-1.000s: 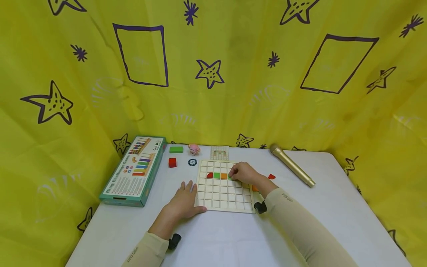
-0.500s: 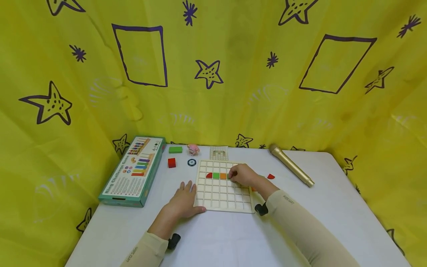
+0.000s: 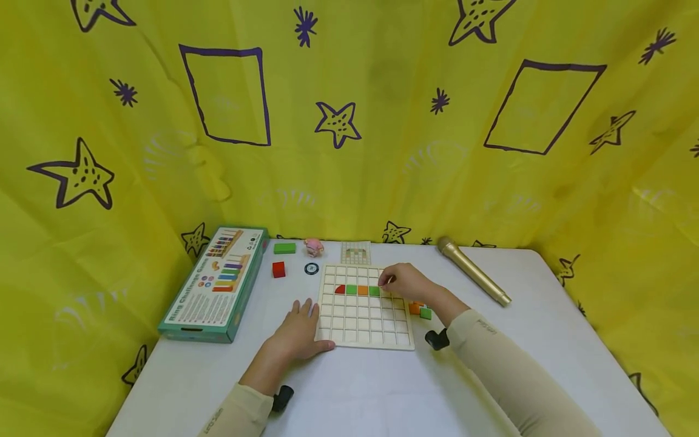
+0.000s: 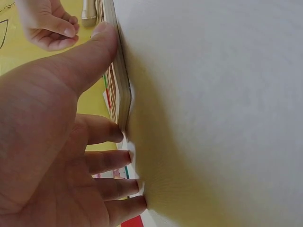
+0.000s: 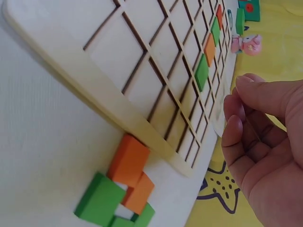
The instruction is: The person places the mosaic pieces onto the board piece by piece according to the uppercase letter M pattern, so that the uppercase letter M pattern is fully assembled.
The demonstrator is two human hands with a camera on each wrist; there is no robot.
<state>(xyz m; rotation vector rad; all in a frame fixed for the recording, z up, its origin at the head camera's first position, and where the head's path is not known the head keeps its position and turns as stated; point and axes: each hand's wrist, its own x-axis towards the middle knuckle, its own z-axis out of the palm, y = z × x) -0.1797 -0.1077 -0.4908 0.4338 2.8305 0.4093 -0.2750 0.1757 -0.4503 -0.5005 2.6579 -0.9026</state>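
A pale wooden grid board (image 3: 364,340) lies flat on the table. One of its rows holds a red rounded tile (image 3: 340,289), a green tile (image 3: 352,290), an orange tile (image 3: 363,291) and another green tile (image 3: 374,291), side by side. My right hand (image 3: 409,284) hovers over the board just right of that row. Its fingers are loosely curled, and no piece shows between them in the right wrist view. My left hand (image 3: 299,332) is spread at the board's left side, thumb at the near-left corner, fingertips on the table.
Loose orange tiles (image 5: 129,161) and green tiles (image 5: 100,201) lie beside the board's right edge. Behind it is a pattern card (image 3: 356,252). A gold microphone (image 3: 475,272), pink figurine (image 3: 314,246), round chip (image 3: 311,268), red cube (image 3: 278,269), green block (image 3: 284,248) and game box (image 3: 215,285) stand around.
My right hand has let go of the right-hand green tile and shifted slightly right, uncovering it. A red piece beyond the right wrist has gone out of sight. The left hand stays put.
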